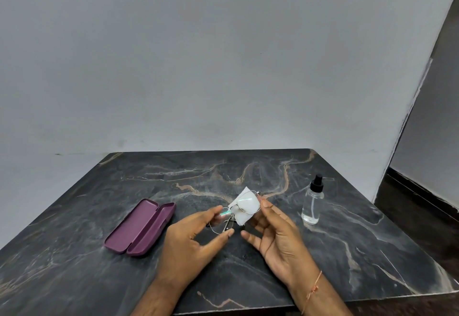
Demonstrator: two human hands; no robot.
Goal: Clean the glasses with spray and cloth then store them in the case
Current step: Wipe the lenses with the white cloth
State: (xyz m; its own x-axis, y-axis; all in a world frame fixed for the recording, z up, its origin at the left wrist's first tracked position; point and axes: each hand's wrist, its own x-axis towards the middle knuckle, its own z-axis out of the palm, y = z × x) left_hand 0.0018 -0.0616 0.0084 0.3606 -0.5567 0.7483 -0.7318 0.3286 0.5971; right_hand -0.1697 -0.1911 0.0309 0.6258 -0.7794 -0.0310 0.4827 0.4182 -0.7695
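Glasses (234,212) sit mid-frame above the dark marble tabletop (347,253), left hand (196,238) pinching one lens rim, right hand (275,236) pressing a white cloth (244,207) behind the other lens, looks like. Purple case (140,227) lies open at lower left; spray bottle (312,201) stands upright on the right.
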